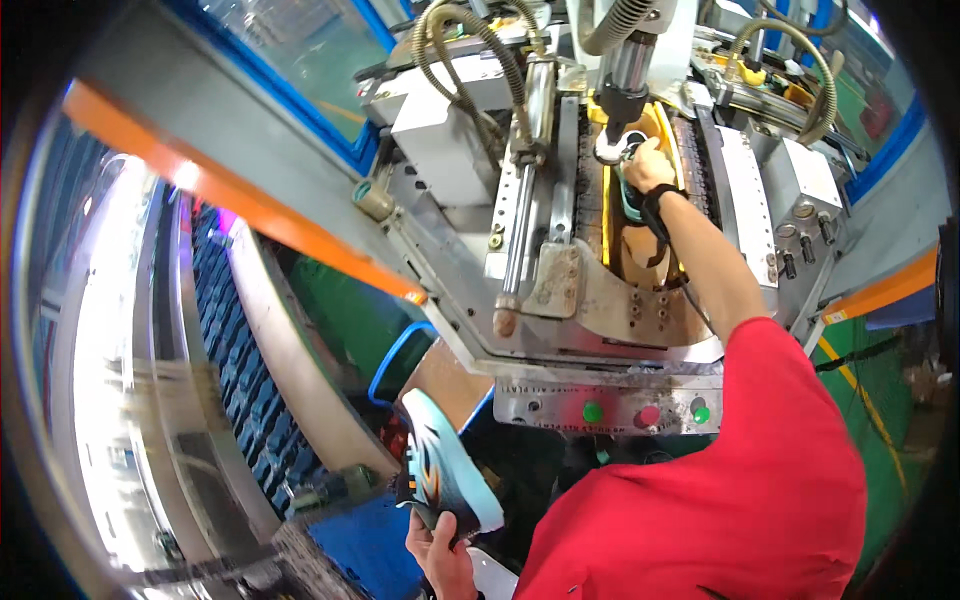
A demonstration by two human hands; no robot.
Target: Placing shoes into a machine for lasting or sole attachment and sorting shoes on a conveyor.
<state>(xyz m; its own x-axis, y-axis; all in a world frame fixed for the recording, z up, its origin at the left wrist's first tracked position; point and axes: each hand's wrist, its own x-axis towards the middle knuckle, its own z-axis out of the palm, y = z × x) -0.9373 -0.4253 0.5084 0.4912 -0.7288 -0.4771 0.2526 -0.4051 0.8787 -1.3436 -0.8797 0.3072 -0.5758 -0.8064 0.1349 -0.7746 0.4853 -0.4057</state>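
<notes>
My left hand (444, 550), low in the view, grips a light-blue sneaker (450, 470) by its dark collar. The sneaker hangs tilted, with black and orange marks on its side. My right arm reaches forward into a press machine, a black band round the wrist. There my right hand (650, 167) is closed at the upper end of a teal shoe (631, 203), which sits in the yellow-lined slot (668, 130). The hand and wrist hide much of this shoe. A dark press rod with a white round pad (610, 152) stands just left of my fingers.
Below the slot is a control panel (520, 402) with green and red buttons. A metal cylinder (517, 240) and hoses flank the slot on the left. An orange-edged frame (240, 205) and a conveyor with a dark textured belt (240, 340) lie further left.
</notes>
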